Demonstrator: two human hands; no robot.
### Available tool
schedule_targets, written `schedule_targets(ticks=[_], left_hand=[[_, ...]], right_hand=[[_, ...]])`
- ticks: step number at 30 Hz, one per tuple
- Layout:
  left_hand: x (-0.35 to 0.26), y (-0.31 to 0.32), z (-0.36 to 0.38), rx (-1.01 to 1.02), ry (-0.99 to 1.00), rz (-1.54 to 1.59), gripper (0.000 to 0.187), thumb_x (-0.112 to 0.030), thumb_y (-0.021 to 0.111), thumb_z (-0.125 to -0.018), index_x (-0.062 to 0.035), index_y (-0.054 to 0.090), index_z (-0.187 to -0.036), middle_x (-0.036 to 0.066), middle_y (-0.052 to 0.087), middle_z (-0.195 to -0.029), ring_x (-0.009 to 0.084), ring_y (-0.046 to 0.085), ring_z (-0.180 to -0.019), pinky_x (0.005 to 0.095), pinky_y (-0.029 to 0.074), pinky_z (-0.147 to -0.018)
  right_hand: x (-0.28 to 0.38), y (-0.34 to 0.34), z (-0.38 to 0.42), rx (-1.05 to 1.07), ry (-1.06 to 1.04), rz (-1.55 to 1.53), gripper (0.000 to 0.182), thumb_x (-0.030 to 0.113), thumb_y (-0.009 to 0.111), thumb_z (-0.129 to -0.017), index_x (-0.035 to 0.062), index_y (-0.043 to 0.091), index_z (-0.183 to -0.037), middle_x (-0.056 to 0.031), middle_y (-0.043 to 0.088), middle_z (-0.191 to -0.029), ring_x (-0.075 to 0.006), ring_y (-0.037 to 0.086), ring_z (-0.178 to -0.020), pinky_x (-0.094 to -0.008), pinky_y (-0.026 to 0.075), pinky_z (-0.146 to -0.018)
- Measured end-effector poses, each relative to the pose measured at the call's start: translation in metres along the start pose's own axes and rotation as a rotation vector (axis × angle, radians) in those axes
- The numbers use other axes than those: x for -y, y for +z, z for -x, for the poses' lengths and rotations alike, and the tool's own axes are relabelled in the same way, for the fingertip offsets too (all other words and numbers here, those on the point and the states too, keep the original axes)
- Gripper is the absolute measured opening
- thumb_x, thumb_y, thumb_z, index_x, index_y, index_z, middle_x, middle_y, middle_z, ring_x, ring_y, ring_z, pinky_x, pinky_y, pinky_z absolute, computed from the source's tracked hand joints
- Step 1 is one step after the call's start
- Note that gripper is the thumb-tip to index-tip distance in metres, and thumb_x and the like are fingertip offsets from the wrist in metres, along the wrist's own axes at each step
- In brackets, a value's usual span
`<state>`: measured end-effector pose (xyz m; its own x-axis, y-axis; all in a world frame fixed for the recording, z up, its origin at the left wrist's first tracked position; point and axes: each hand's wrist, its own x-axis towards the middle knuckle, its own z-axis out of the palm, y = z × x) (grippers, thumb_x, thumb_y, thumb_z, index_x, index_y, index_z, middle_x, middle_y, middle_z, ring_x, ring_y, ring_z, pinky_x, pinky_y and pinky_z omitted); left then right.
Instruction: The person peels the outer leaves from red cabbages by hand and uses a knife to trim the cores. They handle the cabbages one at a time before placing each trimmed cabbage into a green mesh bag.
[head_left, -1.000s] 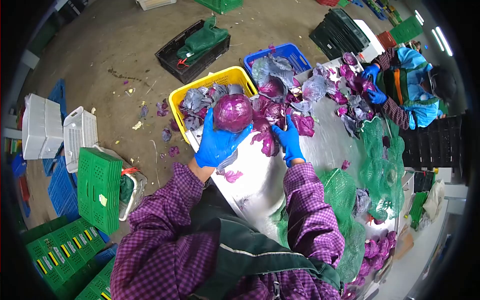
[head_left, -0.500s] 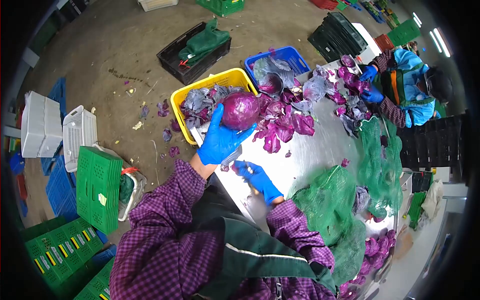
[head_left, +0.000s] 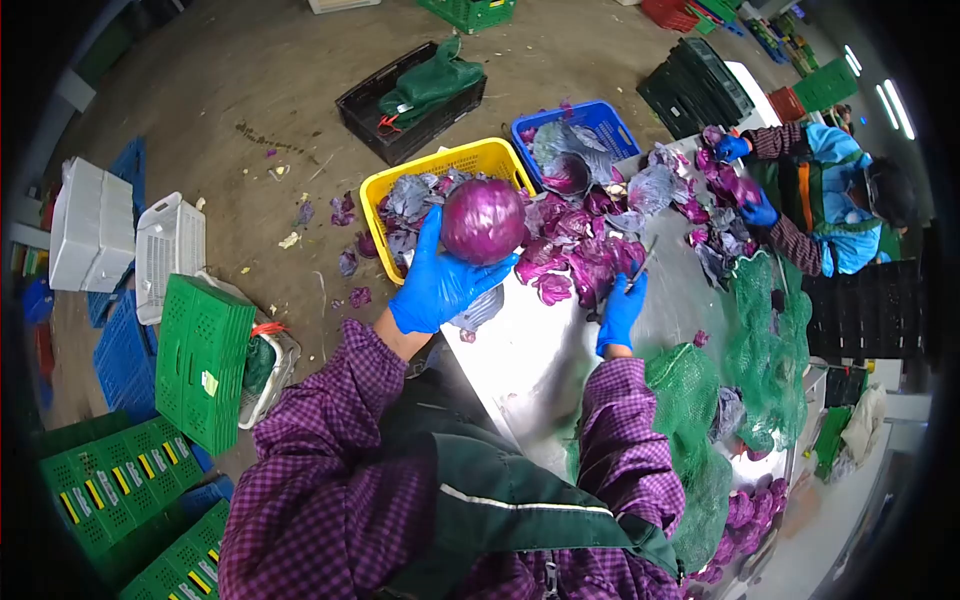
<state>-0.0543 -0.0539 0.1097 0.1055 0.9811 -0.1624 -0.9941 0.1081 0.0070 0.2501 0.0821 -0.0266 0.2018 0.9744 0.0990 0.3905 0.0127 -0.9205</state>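
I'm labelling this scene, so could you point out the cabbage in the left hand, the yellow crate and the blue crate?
Cabbage (head_left: pixel 483 222): head view, middle of its visible side.
Yellow crate (head_left: pixel 466 158): head view, its far wall.
Blue crate (head_left: pixel 604 122): head view, its far wall.

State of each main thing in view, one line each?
Red cabbage: whole head, held
Left hand: gloved, cupping cabbage
Right hand: gloved, gripping thin tool
Thin tool: held, likely a knife
Yellow crate: open, leaves heaped inside
Blue crate: open, leaves inside
Black crate: open, green mesh inside
Loose leaves: piled on metal table
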Motion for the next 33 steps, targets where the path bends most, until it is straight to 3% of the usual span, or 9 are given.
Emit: schedule_targets(ticks=[2, 9, 11, 13, 17, 23, 25, 26, 33], left_hand=[[-0.005, -0.012, -0.003, -0.017, -0.022, 0.029, 0.082, -0.066, 0.048, -0.083, -0.0102, 0.031, -0.141, 0.02, 0.041, -0.136, 0.0382, 0.05, -0.118, 0.0502, 0.043, -0.099], [-0.018, 0.004, 0.007, 0.049, 0.028, 0.186, 0.08, -0.067, 0.045, -0.084, -0.0093, 0.034, -0.139, 0.023, 0.045, -0.132, 0.037, 0.053, -0.114, 0.0459, 0.051, -0.092], [-0.021, 0.004, 0.006, 0.006, 0.029, 0.148, 0.081, -0.068, 0.044, -0.084, -0.009, 0.035, -0.139, 0.023, 0.047, -0.129, 0.0356, 0.056, -0.11, 0.0452, 0.052, -0.089], [-0.023, 0.003, 0.006, 0.033, -0.026, 0.164, 0.08, -0.069, 0.042, -0.085, -0.0093, 0.036, -0.138, 0.022, 0.05, -0.127, 0.0338, 0.059, -0.107, 0.0453, 0.054, -0.086], [-0.019, -0.005, 0.001, 0.059, -0.038, 0.108, 0.079, -0.069, 0.041, -0.085, -0.0113, 0.037, -0.138, 0.021, 0.052, -0.125, 0.0322, 0.06, -0.105, 0.0444, 0.055, -0.083], [-0.011, 0.013, -0.002, -0.029, -0.078, 0.19, 0.069, -0.063, 0.043, -0.087, -0.0133, 0.041, -0.135, 0.018, 0.054, -0.122, 0.0275, 0.064, -0.091, 0.0393, 0.056, -0.077], [-0.009, 0.005, -0.005, 0.088, -0.254, 0.316, 0.065, -0.06, 0.044, -0.088, -0.0119, 0.044, -0.132, 0.017, 0.055, -0.121, 0.0256, 0.064, -0.082, 0.0356, 0.057, -0.072], [-0.005, 0.002, -0.006, 0.104, -0.242, 0.313, 0.065, -0.054, 0.045, -0.09, -0.009, 0.039, -0.137, 0.023, 0.043, -0.135, 0.0238, 0.062, -0.086, 0.0318, 0.057, -0.071], [0.032, 0.006, -0.014, 0.03, -0.583, 0.345, 0.057, -0.049, 0.045, -0.091, -0.0064, 0.045, -0.129, 0.027, 0.049, -0.122, 0.0133, 0.055, -0.065, 0.0216, 0.05, -0.053]], right_hand=[[-0.021, -0.002, -0.021, -0.033, -0.036, 0.008, 0.041, 0.01, 0.054, -0.089, -0.0003, 0.048, -0.128, -0.0157, 0.05, -0.129, -0.0264, 0.052, -0.113, -0.0328, 0.038, -0.098], [-0.059, 0.066, -0.054, 0.058, 0.089, 0.298, 0.052, 0.018, 0.06, -0.085, -0.0049, 0.046, -0.13, -0.0267, 0.044, -0.134, -0.0345, 0.048, -0.121, -0.0362, 0.035, -0.102], [-0.051, 0.086, -0.059, 0.15, 0.056, 0.14, 0.05, 0.018, 0.06, -0.086, -0.0029, 0.047, -0.129, -0.024, 0.053, -0.125, -0.0325, 0.055, -0.11, -0.0373, 0.04, -0.096], [-0.035, 0.108, -0.054, 0.252, 0.195, -0.182, 0.043, 0.017, 0.061, -0.088, 0.001, 0.05, -0.126, -0.0093, 0.062, -0.097, -0.0175, 0.059, -0.078, -0.032, 0.051, -0.069], [0.057, 0.116, -0.015, 0.377, 0.426, -0.412, 0.034, 0.012, 0.055, -0.092, 0.0107, 0.053, -0.126, 0.0003, 0.058, -0.083, -0.0093, 0.052, -0.058, -0.0242, 0.046, -0.048], [0.095, 0.103, 0.011, 0.518, 0.272, -0.435, 0.034, 0.013, 0.056, -0.093, 0.0126, 0.056, -0.127, 0.0039, 0.058, -0.081, -0.006, 0.049, -0.054, -0.0205, 0.042, -0.048], [0.146, 0.085, 0.027, 0.586, 0.331, -0.456, 0.036, 0.015, 0.057, -0.092, 0.0115, 0.056, -0.128, 0.0035, 0.062, -0.09, -0.0045, 0.048, -0.055, -0.0195, 0.041, -0.05], [0.157, 0.077, 0.03, 0.672, 0.322, -0.499, 0.037, 0.016, 0.057, -0.092, 0.0099, 0.055, -0.128, 0.0031, 0.062, -0.092, -0.0041, 0.048, -0.055, -0.019, 0.042, -0.051], [0.201, 0.019, 0.045, 1.0, 0.258, -0.645, 0.045, 0.016, 0.062, -0.089, 0.0029, 0.05, -0.131, 0.0001, 0.061, -0.089, -0.0037, 0.053, -0.067, -0.0193, 0.047, -0.06]])
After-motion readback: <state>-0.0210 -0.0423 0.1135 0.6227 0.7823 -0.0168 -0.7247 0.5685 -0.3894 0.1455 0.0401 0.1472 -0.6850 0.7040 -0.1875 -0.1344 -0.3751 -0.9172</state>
